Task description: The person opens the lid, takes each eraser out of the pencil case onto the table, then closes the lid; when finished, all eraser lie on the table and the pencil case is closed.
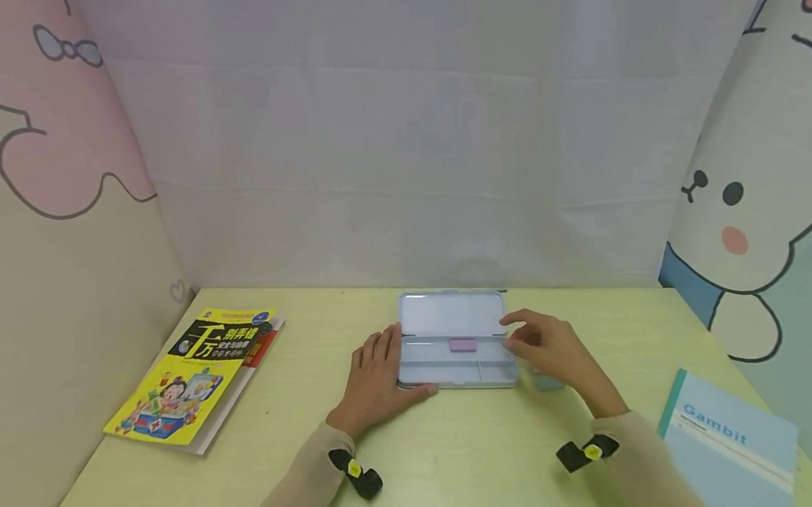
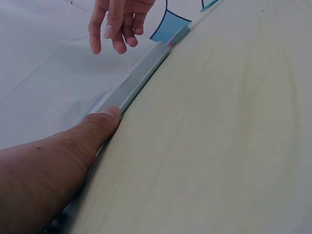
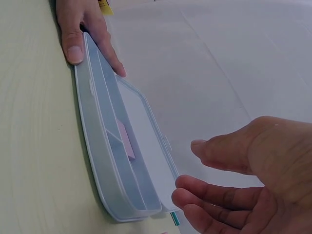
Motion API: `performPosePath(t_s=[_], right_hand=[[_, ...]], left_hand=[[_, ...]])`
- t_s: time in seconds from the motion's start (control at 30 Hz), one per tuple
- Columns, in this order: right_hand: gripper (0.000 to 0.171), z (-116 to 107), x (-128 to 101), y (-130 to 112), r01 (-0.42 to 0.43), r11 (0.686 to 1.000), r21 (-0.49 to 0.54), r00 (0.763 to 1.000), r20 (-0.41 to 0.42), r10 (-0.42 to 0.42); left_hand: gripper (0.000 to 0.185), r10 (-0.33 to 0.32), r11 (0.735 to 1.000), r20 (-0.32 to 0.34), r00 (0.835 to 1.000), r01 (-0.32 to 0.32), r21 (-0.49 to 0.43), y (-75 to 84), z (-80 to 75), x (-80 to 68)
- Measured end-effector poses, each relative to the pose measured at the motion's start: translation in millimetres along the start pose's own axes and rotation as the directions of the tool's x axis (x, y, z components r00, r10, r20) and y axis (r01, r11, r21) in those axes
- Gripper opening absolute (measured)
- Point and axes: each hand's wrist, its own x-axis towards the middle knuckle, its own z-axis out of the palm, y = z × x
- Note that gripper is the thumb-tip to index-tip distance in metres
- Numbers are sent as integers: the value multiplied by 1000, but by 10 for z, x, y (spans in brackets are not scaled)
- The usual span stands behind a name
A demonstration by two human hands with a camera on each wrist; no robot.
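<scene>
One pale blue pencil case (image 1: 456, 345) lies open in the middle of the yellow-green desk (image 1: 438, 474), lid flat behind the tray, and there is a single pink eraser (image 1: 462, 345) sitting in the divided tray. No writing shows on the case itself.

The left hand (image 1: 376, 379) is planted at the case's left end, fingers straight along the side wall and the thumb pressed against the front corner; the right wrist view shows that thumb (image 3: 73, 46) hard up on the rim. The right hand (image 1: 553, 349) hovers at the case's right end, fingers loosely spread and slightly bent, holding nothing, tips just beside the lid's edge. So the case sits squarely between the two hands.

Further out, two books. On the left, one yellow picture book (image 1: 197, 373) with Chinese characters on a black band across its cover, too small to read. On the right, near the desk's front edge, one light blue notebook (image 1: 732, 443) with a teal spine, marked "Gambit". A cartoon rabbit (image 1: 753, 202) is printed on the right partition.
</scene>
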Motion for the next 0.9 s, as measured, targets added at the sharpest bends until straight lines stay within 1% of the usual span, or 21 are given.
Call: performPosePath(t_s=[0.13,0.23,0.37,0.67,0.73,0.9], right_hand=[[32,69,91,-39,6,1000,15,1000,24,-7],[31,116,149,-72,1,999,46,999,47,-3],[33,183,212,-126,-15,998,60,997,73,11],[36,371,334,-274,-38,998,48,996,84,34],[36,420,355,-289,-49,998,50,995,87,44],[35,532,392,-297,-42,997,62,996,81,37]], left_hand=[[124,1,1000,-8,1000,-1,5,-22,22,-2],[124,0,1000,-7,1000,0,9,-19,20,-3],[124,-1,1000,-6,1000,1,4,-9,15,1],[125,-6,1000,-8,1000,7,31,-35,37,14],[125,-5,999,-11,1000,6,32,-38,43,16],[125,-3,1000,-9,1000,4,24,-27,41,14]])
